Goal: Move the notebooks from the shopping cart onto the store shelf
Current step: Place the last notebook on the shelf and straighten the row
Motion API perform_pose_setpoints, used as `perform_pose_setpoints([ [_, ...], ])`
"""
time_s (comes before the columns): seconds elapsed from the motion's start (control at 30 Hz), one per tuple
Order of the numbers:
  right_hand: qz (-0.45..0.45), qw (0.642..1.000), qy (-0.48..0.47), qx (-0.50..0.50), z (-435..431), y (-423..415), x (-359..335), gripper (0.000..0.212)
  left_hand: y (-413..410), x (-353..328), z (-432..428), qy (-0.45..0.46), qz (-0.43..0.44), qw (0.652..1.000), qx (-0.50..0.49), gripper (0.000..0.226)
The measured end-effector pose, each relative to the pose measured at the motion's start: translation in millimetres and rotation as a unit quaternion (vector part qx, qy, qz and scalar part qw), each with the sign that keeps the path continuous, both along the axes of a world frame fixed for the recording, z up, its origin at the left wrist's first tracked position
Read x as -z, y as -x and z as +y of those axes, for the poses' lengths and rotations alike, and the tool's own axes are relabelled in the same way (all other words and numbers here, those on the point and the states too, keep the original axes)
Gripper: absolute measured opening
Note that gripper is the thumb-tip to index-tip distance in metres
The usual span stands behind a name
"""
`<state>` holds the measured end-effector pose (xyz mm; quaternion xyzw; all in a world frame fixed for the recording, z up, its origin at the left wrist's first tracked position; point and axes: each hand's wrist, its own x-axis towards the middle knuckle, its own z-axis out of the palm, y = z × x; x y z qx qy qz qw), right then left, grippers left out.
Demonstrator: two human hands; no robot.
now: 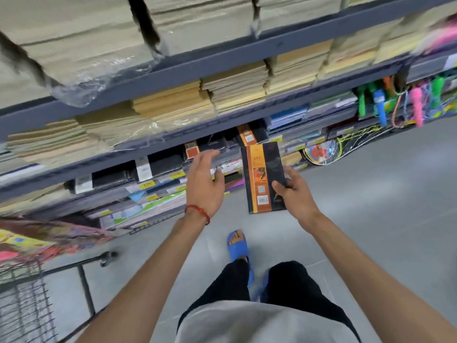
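A black notebook (264, 174) with an orange band on its cover hangs in front of the store shelf (158, 151). My right hand (295, 194) grips the notebook by its lower right corner, thumb on the cover. My left hand (202, 184), with a red thread on the wrist, reaches with straight fingers toward the shelf and holds nothing. Similar black and orange notebooks (248, 136) stand on the shelf just behind the held one. The shopping cart (27, 298) shows its wire basket at the lower left.
Stacks of tan paper pads (173, 102) fill the upper shelves. Coloured brushes and cords (400, 102) hang at the right, and rackets (324, 152) lean low on the floor. My feet in blue sandals (238, 246) stand on the grey floor.
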<state>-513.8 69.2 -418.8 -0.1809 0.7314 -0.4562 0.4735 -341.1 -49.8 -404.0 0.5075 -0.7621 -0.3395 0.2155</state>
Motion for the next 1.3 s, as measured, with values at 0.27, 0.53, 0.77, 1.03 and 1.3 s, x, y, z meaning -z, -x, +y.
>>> perform_pose_setpoints([
  [0.27,-0.005,0.997,-0.006,-0.071,-45.2,53.2,29.1,0.035,38.7,20.8,-22.4,0.046,-0.065,0.994,-0.069,0.061],
  [0.53,0.016,0.988,0.003,-0.156,-85.1,95.1,61.5,0.04,75.7,56.8,-26.7,0.092,-0.162,0.973,-0.139,0.081],
  [0.77,0.017,0.985,0.021,-0.172,-95.0,110.3,80.5,0.081,93.1,76.6,-22.0,0.109,-0.153,0.967,-0.17,0.093],
  [1.03,0.19,0.937,0.051,-0.287,-86.1,109.1,90.8,0.121,89.8,87.2,-23.8,0.114,-0.151,0.971,-0.143,0.103],
  [1.3,0.275,0.919,0.048,-0.279,-101.9,106.9,98.8,0.095,87.8,94.9,-22.1,0.144,-0.145,0.969,-0.142,0.1],
])
